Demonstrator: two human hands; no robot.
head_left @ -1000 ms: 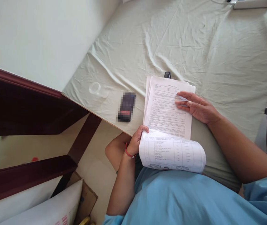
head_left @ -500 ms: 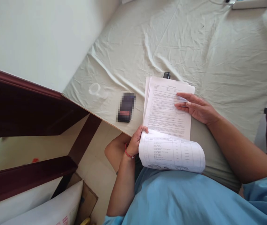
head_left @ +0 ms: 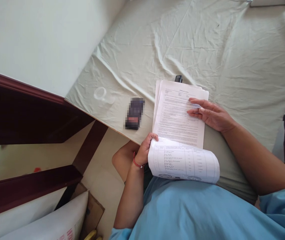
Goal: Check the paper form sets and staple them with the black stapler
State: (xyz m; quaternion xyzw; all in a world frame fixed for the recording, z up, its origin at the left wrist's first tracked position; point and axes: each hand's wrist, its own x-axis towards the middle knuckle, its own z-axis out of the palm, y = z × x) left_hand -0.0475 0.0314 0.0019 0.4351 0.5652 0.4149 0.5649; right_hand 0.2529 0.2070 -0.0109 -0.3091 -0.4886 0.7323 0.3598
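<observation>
A stack of printed papers (head_left: 174, 116) lies on the cloth-covered table close to my body. Its lower part is folded back as a curled sheet (head_left: 182, 160) with a printed table and round stamps. My left hand (head_left: 146, 148) grips the left edge of the papers, thumb on top and the other fingers hidden beneath. My right hand (head_left: 212, 115) rests on the right side of the top page, fingers stretched out and apart. Just past the top edge of the stack, a small black object (head_left: 178, 79) sticks out, its kind unclear.
A pixelated dark object (head_left: 134, 113) lies left of the papers, near a clear ring-shaped item (head_left: 100, 93). The wrinkled pale cloth (head_left: 207, 43) covers the table. Dark red wooden furniture (head_left: 32, 110) and a white sack (head_left: 64, 216) stand at the left.
The view has shifted very slightly. Both hands and the papers keep the same positions.
</observation>
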